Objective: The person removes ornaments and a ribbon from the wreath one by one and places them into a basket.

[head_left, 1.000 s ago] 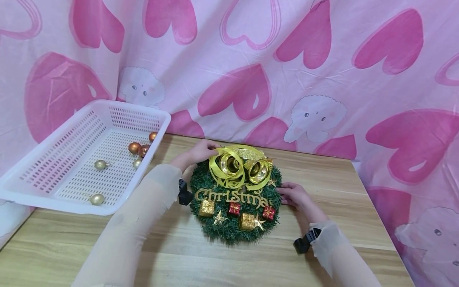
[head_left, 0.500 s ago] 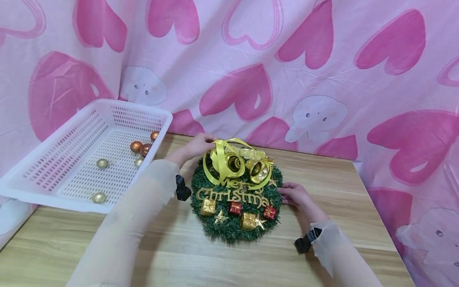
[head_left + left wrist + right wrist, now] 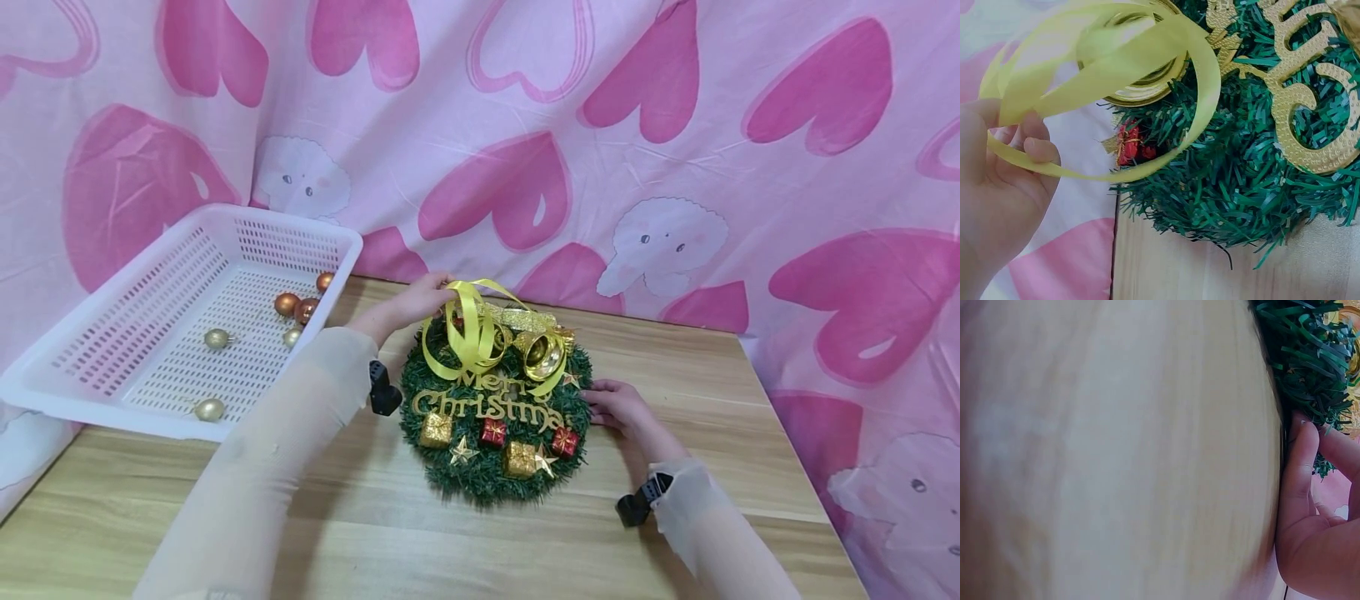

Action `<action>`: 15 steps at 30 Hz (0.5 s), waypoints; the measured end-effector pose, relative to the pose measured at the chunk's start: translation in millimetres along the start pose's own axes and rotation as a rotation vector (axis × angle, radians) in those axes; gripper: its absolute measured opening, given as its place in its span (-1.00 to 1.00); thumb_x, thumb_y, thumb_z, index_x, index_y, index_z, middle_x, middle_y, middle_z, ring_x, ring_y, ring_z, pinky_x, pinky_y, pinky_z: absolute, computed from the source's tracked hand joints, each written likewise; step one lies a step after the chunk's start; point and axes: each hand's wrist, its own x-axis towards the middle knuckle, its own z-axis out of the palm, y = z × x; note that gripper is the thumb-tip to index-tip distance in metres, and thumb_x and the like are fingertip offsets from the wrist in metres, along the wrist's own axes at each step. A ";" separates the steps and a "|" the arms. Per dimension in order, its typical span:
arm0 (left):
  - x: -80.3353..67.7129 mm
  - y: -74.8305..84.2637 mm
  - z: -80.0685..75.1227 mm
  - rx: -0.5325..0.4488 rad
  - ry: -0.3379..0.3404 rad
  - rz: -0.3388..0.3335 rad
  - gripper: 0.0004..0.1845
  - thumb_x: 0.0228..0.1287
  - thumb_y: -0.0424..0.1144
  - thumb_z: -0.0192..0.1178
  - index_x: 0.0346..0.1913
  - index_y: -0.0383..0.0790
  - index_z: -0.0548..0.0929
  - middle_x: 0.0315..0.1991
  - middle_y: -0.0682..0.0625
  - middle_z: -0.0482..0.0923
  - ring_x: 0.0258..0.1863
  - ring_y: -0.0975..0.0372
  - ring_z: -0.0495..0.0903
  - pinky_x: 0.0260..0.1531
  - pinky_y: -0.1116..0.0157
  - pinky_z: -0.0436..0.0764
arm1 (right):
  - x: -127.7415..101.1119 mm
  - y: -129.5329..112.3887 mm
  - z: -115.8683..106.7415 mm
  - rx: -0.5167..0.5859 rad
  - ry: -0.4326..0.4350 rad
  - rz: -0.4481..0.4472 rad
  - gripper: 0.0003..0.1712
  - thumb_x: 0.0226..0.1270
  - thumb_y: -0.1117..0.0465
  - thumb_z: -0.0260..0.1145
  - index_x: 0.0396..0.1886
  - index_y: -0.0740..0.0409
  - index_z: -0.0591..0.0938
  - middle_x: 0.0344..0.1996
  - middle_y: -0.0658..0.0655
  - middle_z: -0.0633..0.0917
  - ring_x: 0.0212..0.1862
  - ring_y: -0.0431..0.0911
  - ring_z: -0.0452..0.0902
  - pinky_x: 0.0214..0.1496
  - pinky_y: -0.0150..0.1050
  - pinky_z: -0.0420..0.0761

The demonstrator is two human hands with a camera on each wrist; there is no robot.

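A green wreath [image 3: 487, 471] with a gold "Merry Christmas" sign [image 3: 480, 404], small gift boxes and a gold bell [image 3: 545, 356] lies on the wooden table [image 3: 375, 533]. My left hand [image 3: 438, 292] is at the wreath's far left top and pinches the loops of a yellow ribbon [image 3: 468, 333], lifting them off the greenery. The left wrist view shows the same: the left hand [image 3: 1022, 140] grips the ribbon [image 3: 1141, 56] over a bell. The straight fingers of my right hand [image 3: 596, 404] rest against the wreath's right edge. In the right wrist view this hand [image 3: 1319, 447] touches the needles [image 3: 1304, 356].
A white perforated basket [image 3: 150, 275] sits tilted at the table's left edge and holds several gold and copper baubles [image 3: 287, 304]. A pink cloth with hearts [image 3: 675, 167] hangs close behind the table. Bare wood lies in front of the wreath.
My left hand has pulled the ribbon loops up and back, so they now stand over the left bell. The right hand and the wreath have stayed put.
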 end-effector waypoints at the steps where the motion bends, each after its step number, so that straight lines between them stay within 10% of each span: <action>1: 0.5 0.4 -0.2 -0.017 -0.003 0.008 -0.77 0.36 -0.35 -0.08 -0.01 -0.38 0.42 -0.19 -0.23 0.52 -0.47 0.25 0.36 -0.41 0.38 0.44 | 0.1 -0.2 0.0 0.004 -0.002 -0.001 -0.59 0.27 0.33 0.22 0.06 0.37 0.36 -0.54 -0.11 0.55 -0.56 -0.31 0.47 -0.45 -0.47 0.61; 15: -8.4 17.9 -14.3 -0.040 0.000 0.042 -0.68 0.33 -0.34 0.01 0.10 -0.37 0.44 -0.34 0.04 0.47 -0.48 0.23 0.40 -0.43 0.39 0.48 | -0.6 -1.2 -0.2 0.006 0.003 0.007 -0.68 0.27 0.32 0.23 -0.03 0.30 0.39 -0.55 -0.12 0.56 -0.56 -0.31 0.46 -0.46 -0.47 0.61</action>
